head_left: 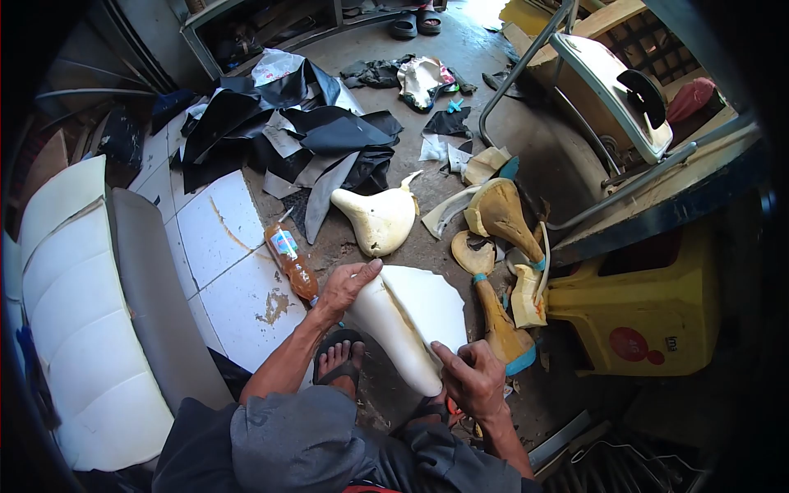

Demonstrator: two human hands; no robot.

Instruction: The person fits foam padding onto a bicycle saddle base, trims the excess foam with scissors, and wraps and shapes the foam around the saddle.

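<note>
A white saddle-shaped foam pad (388, 335) is held low in front of my knees. A flat white foam sheet (429, 306) lies against its right side, and a brownish seam runs between them. My left hand (347, 289) grips the upper left edge of the pad, thumb on top and fingers underneath. At the lower right edge of the sheet is my right hand (475, 376), its index finger stretched along the foam and its other fingers curled. Whatever the curled fingers hold, if anything, is hidden. Beyond the pad, a cream saddle foam (380, 220) rests on the floor.
Black and grey material scraps (304, 135) are heaped ahead. A bottle of brown liquid (292, 261) lies on white tiles (238, 222). Worn saddle pieces (503, 215) and a yellow plastic stool (649, 304) are at right. A padded white cushion (78, 312) stands left.
</note>
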